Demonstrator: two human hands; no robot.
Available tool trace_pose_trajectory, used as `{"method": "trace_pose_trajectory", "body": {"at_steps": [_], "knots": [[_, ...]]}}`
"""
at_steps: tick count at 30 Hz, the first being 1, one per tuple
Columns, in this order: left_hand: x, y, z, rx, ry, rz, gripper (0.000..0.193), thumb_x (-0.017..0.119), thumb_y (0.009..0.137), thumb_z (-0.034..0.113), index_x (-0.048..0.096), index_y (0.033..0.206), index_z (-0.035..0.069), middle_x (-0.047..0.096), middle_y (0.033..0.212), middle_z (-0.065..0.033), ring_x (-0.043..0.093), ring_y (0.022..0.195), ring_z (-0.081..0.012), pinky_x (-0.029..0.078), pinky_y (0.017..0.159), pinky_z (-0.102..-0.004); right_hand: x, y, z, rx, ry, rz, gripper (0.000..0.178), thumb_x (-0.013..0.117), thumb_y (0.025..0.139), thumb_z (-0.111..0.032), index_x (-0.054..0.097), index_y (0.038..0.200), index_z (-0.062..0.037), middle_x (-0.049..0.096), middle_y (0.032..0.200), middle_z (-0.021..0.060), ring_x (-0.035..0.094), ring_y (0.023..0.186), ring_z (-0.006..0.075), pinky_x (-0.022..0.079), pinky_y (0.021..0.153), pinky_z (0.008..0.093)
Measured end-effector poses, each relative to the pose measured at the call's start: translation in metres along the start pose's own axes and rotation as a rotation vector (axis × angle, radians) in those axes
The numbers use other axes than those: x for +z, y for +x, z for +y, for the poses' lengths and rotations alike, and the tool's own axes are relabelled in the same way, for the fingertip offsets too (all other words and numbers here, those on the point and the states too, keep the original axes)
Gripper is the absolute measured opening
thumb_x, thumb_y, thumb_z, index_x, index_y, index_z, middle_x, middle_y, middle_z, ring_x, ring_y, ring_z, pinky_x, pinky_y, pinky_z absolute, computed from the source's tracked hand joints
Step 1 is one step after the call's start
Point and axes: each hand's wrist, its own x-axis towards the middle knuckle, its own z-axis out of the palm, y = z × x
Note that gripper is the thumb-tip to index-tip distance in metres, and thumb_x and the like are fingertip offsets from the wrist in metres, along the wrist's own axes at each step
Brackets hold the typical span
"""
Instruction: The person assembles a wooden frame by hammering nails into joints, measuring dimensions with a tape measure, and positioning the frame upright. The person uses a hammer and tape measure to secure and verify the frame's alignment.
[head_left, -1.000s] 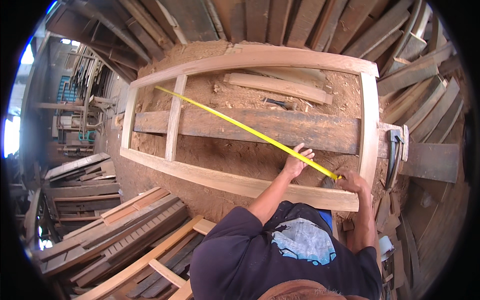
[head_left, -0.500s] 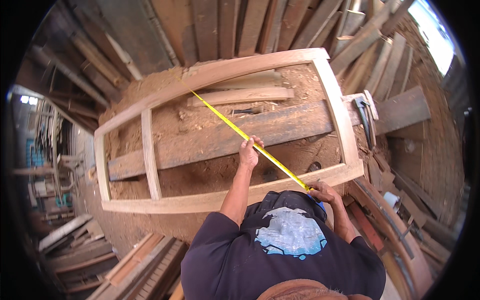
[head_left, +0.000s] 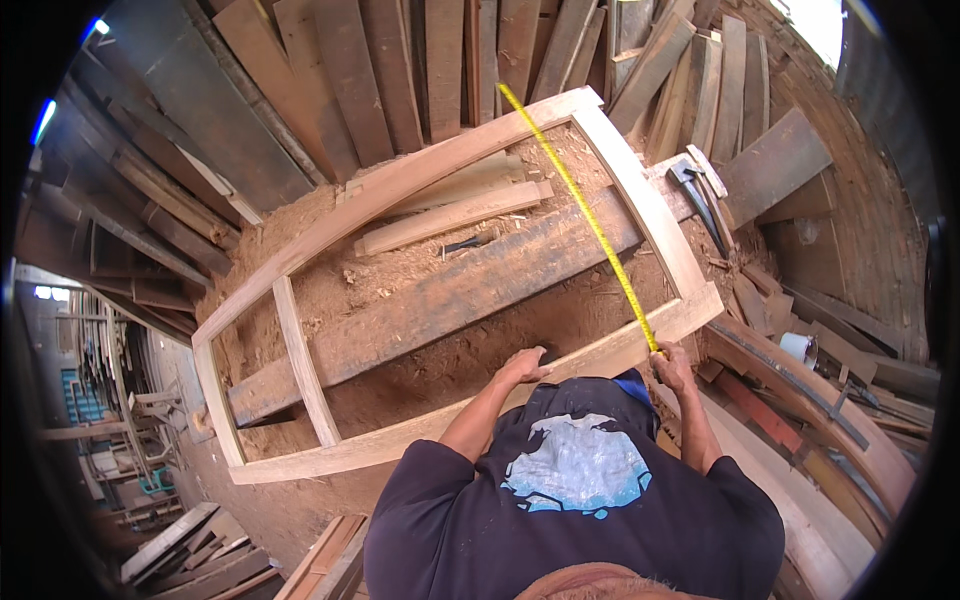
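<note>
A pale wooden frame (head_left: 690, 262) with one crossbar (head_left: 305, 360) lies in front of me, its far rail curved. My right hand (head_left: 672, 366) is closed round the near end of a yellow tape measure (head_left: 603, 240), at the frame's near right corner. The blade runs out across the frame and past the far rail, its tip loose over the boards behind. My left hand (head_left: 524, 366) is at the inner edge of the near rail (head_left: 600, 352), thumb and fingers apart, no tape in it. Whether it presses on the rail is hard to see.
Beneath the frame a thick dark plank (head_left: 450, 290) lies over sawdust, with loose pale pieces (head_left: 450, 218) and a dark-handled tool (head_left: 468, 242) nearby. A hammer-like tool (head_left: 700, 200) rests at the right. Boards (head_left: 360, 75) lean behind; curved timber (head_left: 850, 400) and offcuts lie right.
My left hand has let go of the tape blade and drawn back to the near rail. The blade has swung right, its tip now beyond the far rail. My view has turned somewhat.
</note>
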Motion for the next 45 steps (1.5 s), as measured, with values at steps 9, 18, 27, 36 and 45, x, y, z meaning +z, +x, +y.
{"method": "trace_pose_trajectory", "body": {"at_steps": [9, 18, 27, 36, 45], "knots": [[0.017, -0.005, -0.009, -0.06, 0.03, -0.054, 0.048, 0.078, 0.077, 0.028, 0.064, 0.118, 0.007, 0.065, 0.118, -0.0201, 0.06, 0.115, -0.036, 0.047, 0.096, -0.0439, -0.044, -0.073, 0.015, 0.157, -0.174, 0.174, 0.04, 0.063, 0.078, -0.024, 0.067, 0.11, 0.0003, 0.068, 0.097, 0.0256, 0.065, 0.095, 0.039, 0.05, 0.084, 0.0432], [0.021, 0.014, -0.014, -0.005, 0.203, -0.074, 0.047, 0.082, 0.075, 0.032, 0.066, 0.108, 0.003, 0.068, 0.107, -0.0216, 0.064, 0.104, -0.0361, 0.051, 0.089, -0.0432, -0.049, -0.064, 0.081, 0.167, -0.348, 0.335, 0.046, 0.068, 0.08, -0.024, 0.063, 0.121, -0.0051, 0.064, 0.115, 0.0213, 0.056, 0.112, 0.0376, 0.043, 0.1, 0.0452], [0.018, 0.012, -0.012, -0.051, 0.168, -0.106, 0.05, 0.081, 0.075, 0.028, 0.063, 0.114, 0.002, 0.069, 0.106, -0.0192, 0.066, 0.098, -0.0287, 0.052, 0.084, -0.039, -0.046, -0.062, 0.086, 0.398, -0.293, 0.357, 0.047, 0.068, 0.081, -0.021, 0.062, 0.126, -0.0101, 0.058, 0.123, 0.021, 0.051, 0.119, 0.0368, 0.04, 0.104, 0.0442], [0.016, 0.011, -0.005, -0.11, 0.137, -0.128, 0.05, 0.082, 0.076, 0.031, 0.064, 0.112, 0.002, 0.068, 0.109, -0.0212, 0.064, 0.105, -0.0338, 0.049, 0.09, -0.0416, -0.049, -0.059, 0.09, 0.394, -0.294, 0.322, 0.047, 0.068, 0.081, -0.022, 0.063, 0.126, -0.01, 0.061, 0.12, 0.0205, 0.052, 0.118, 0.0363, 0.04, 0.104, 0.0437], [0.014, 0.009, -0.005, -0.124, 0.104, -0.144, 0.039, 0.071, 0.085, 0.032, 0.065, 0.112, 0.004, 0.068, 0.108, -0.0193, 0.065, 0.104, -0.0311, 0.049, 0.089, -0.0399, -0.053, -0.057, 0.088, 0.407, -0.311, 0.279, 0.047, 0.069, 0.08, -0.022, 0.063, 0.125, -0.0104, 0.062, 0.121, 0.02, 0.053, 0.119, 0.0353, 0.041, 0.104, 0.0436]]}}
